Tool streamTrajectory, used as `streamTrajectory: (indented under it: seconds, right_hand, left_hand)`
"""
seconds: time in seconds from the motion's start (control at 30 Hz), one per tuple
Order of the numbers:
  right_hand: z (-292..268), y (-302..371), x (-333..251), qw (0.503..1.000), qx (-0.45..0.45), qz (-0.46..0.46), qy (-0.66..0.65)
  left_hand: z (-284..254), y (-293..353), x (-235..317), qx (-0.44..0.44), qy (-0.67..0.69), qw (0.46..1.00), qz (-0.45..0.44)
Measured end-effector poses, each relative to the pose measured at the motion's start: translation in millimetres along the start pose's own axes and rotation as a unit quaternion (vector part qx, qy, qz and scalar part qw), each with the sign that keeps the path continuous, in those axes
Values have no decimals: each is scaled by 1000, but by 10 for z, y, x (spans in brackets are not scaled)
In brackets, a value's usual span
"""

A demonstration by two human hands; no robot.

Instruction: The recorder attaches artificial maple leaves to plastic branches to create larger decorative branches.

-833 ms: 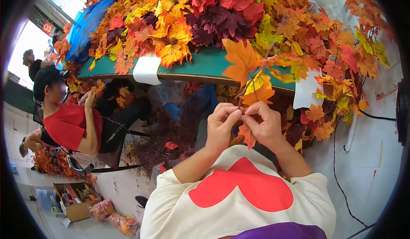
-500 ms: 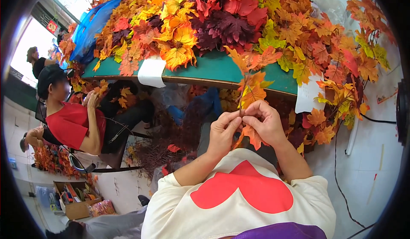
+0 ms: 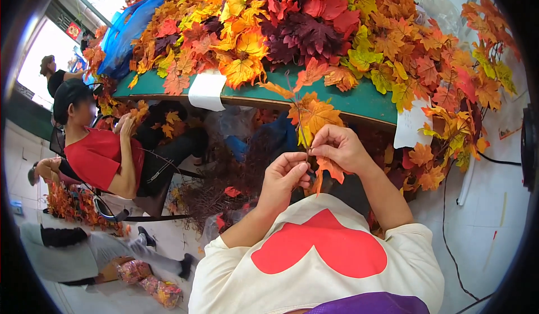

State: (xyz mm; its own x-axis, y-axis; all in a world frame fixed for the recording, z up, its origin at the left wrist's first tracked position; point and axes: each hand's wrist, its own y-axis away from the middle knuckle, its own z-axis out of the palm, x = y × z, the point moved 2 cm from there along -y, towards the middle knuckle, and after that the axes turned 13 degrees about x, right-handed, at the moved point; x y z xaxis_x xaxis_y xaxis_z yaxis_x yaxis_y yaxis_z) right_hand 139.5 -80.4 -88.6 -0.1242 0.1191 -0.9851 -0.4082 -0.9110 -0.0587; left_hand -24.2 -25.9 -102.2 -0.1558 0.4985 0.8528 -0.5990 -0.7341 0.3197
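An artificial maple leaf branch [image 3: 318, 113] stands up in front of my chest, its thin brown stem bare at the tip. Orange and yellow leaves spread from it. My left hand [image 3: 282, 180] pinches the lower stem between thumb and fingers. Just above and to the right, my right hand [image 3: 341, 150] has its fingertips closed at the same stem, partly hiding it. A red-orange leaf [image 3: 330, 169] hangs below the right fingers, near my shirt.
A green table [image 3: 359, 101] bears a heap of autumn leaves [image 3: 247, 44] and a blue plastic bag [image 3: 129, 36]. White paper sheets [image 3: 208, 90] hang over its edge. A seated co-worker in red [image 3: 109, 159] handles leaves at left. Brown stems [image 3: 222, 193] lie below; another person [image 3: 84, 252] is behind.
The branch and both hands have shifted slightly left, and my hands have moved a little apart. At lower left, another person now covers the place where a cardboard box showed.
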Motion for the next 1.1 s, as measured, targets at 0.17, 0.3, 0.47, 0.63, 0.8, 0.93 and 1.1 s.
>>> streamTrajectory:
  seconds: [0.17, 0.3, 0.47, 0.63, 0.8, 0.93, 1.1]
  right_hand:
    - [-33, -117, 42, 995, -88, 45, -33]
    - [-5, -178, 154, 983, -132, 84, -96]
    - [63, -248, 270, 992, -112, 57, -21]
    - [116, -249, 118, 847, 40, -382, 369]
    - [56, -200, 299, 880, 52, -346, 322]
    - [-34, -232, 411, 916, -71, -273, 285]
    - [-61, -382, 269, 900, -138, -263, 319]
  left_hand:
    - [24, 84, 99, -44, 26, 997, -59]
    - [20, 114, 100, -73, -11, 997, -37]
    - [-9, -19, -35, -12, 42, 997, -66]
    - [60, -177, -115, 41, 164, 981, -98]
    - [129, -213, -164, 32, 186, 976, -113]
    - [141, -108, -222, 24, 172, 973, -154]
    - [-27, -108, -265, 55, 211, 962, -162]
